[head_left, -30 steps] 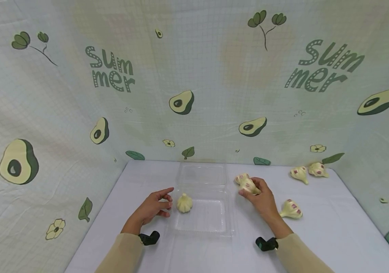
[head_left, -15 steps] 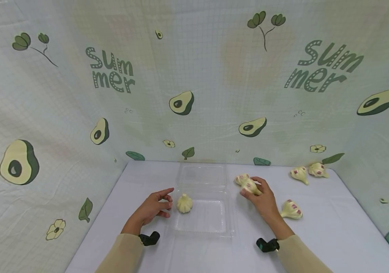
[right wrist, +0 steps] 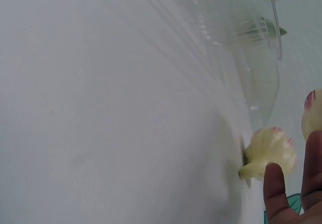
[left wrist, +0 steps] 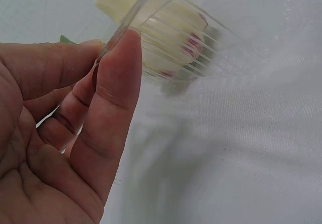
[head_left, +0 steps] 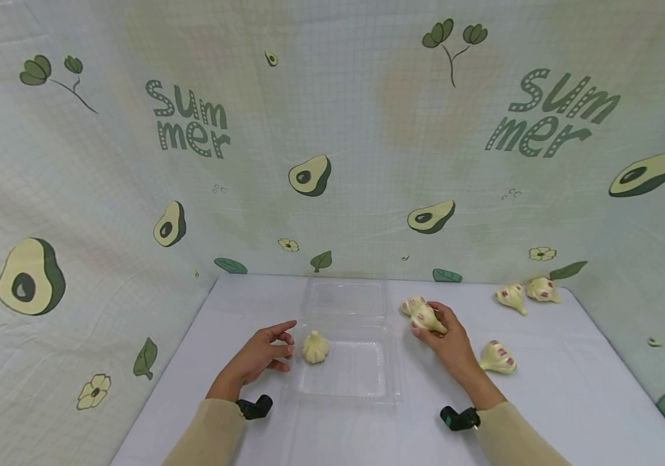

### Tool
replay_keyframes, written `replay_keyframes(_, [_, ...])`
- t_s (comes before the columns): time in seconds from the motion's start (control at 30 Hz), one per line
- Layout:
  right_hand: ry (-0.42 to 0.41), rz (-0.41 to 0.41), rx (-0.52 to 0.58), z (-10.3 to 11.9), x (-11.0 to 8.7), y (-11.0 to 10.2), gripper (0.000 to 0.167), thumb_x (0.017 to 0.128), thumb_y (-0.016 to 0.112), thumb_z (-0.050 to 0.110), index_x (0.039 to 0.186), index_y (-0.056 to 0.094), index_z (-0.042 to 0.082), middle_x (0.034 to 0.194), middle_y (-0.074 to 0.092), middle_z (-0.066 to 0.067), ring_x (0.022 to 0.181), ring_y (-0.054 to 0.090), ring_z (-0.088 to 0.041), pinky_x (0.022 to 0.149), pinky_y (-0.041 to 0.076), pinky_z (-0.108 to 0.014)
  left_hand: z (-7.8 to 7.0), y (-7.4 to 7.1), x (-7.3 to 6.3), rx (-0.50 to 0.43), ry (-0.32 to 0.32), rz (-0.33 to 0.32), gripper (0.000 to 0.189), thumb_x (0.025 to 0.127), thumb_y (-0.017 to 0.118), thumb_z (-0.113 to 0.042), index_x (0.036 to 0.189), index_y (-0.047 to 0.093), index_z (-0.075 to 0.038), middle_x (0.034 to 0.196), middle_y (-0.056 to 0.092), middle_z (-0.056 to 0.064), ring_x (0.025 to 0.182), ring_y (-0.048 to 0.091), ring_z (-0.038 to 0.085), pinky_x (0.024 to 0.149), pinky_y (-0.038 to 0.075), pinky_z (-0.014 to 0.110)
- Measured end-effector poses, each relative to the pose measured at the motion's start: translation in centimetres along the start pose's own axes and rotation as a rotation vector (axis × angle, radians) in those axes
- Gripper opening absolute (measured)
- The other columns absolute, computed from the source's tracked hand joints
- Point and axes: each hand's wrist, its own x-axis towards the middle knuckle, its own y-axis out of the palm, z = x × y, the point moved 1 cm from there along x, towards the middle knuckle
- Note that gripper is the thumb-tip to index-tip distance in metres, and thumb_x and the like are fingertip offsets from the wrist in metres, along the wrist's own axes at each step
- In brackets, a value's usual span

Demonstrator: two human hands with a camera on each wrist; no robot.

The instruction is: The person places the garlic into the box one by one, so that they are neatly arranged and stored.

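Observation:
My left hand pinches the left rim of a clear plastic clamshell box between thumb and fingers, as the left wrist view shows close up. The box's lid lies folded back behind it. One garlic bulb sits at the left inside the box, stem up. Right of the box, my right hand holds a second garlic bulb between thumb and fingers, close over the table. Another bulb touches or overlaps it from behind. Fingertips of the right hand show at the right wrist view's edge.
A garlic bulb with purple marks lies right of my right forearm. At the back right corner rest two more, one bulb beside another bulb. A printed cloth wall encloses the white table.
My right hand has shifted very slightly to the right, with the garlic bulb turning a little in its fingers. My left hand and the box stay where they were.

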Motion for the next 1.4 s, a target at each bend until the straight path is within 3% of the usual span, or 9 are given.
replay_keyframes(0.17, [0.041, -0.012, -0.051, 0.1, -0.1, -0.2, 0.079, 0.093, 0.083, 0.04, 0.156, 0.043, 0.014, 0.154, 0.053, -0.022, 0.131, 0.055, -0.028, 0.098, 0.048, -0.024, 0.0, -0.1, -0.1, 0.0, 0.002, -0.003, 0.07, 0.099, 0.067, 0.002, 0.162, 0.042, -0.01, 0.116, 0.054, 0.011, 0.089, 0.063, 0.02, 0.068, 0.064, 0.033])
replay_keyframes(0.3, [0.064, -0.029, -0.049, 0.1, -0.2, -0.2, 0.08, 0.092, 0.083, 0.042, 0.154, 0.042, 0.012, 0.153, 0.051, -0.021, 0.134, 0.05, -0.03, 0.104, 0.044, -0.034, 0.1, -0.1, -0.1, 0.001, 0.004, -0.007, 0.07, 0.098, 0.067, 0.002, 0.162, 0.043, -0.01, 0.116, 0.055, 0.012, 0.089, 0.063, 0.021, 0.068, 0.064, 0.033])
replay_keyframes(0.57, [0.031, -0.072, -0.027, -0.3, -0.5, -0.1, 0.071, 0.091, 0.085, 0.033, 0.148, 0.049, 0.01, 0.151, 0.049, -0.016, 0.117, 0.051, -0.018, 0.086, 0.045, -0.012, 0.2, -0.1, 0.2, 0.006, 0.006, -0.005, 0.069, 0.098, 0.066, 0.003, 0.162, 0.044, -0.011, 0.115, 0.055, 0.011, 0.089, 0.064, 0.02, 0.069, 0.064, 0.034])
replay_keyframes(0.87, [0.017, -0.093, -0.013, -0.4, -0.7, 0.1, 0.069, 0.09, 0.087, 0.029, 0.15, 0.057, 0.013, 0.142, 0.062, -0.016, 0.104, 0.058, 0.0, 0.084, 0.05, -0.014, 0.3, -0.1, 0.2, -0.001, 0.007, -0.005, 0.069, 0.099, 0.066, 0.004, 0.162, 0.043, -0.011, 0.115, 0.055, 0.011, 0.089, 0.063, 0.02, 0.069, 0.064, 0.034])
replay_keyframes(1.2, [0.063, -0.067, 0.028, -0.1, -0.8, 0.1, 0.063, 0.089, 0.086, 0.016, 0.144, 0.056, 0.011, 0.143, 0.057, -0.019, 0.103, 0.064, -0.007, 0.078, 0.054, -0.015, 0.3, -0.1, 0.2, -0.004, 0.002, -0.007, 0.069, 0.099, 0.066, 0.003, 0.162, 0.043, -0.012, 0.116, 0.055, 0.011, 0.09, 0.064, 0.02, 0.069, 0.064, 0.033])
replay_keyframes(1.4, [0.075, -0.064, 0.081, 0.8, -1.1, 0.2, 0.052, 0.1, 0.076, 0.024, 0.147, 0.06, 0.01, 0.144, 0.061, -0.023, 0.098, 0.066, 0.006, 0.083, 0.06, -0.019, 0.2, 0.0, 0.2, -0.004, 0.001, -0.003, 0.069, 0.099, 0.067, 0.002, 0.162, 0.043, -0.012, 0.116, 0.055, 0.011, 0.09, 0.064, 0.021, 0.07, 0.064, 0.034])
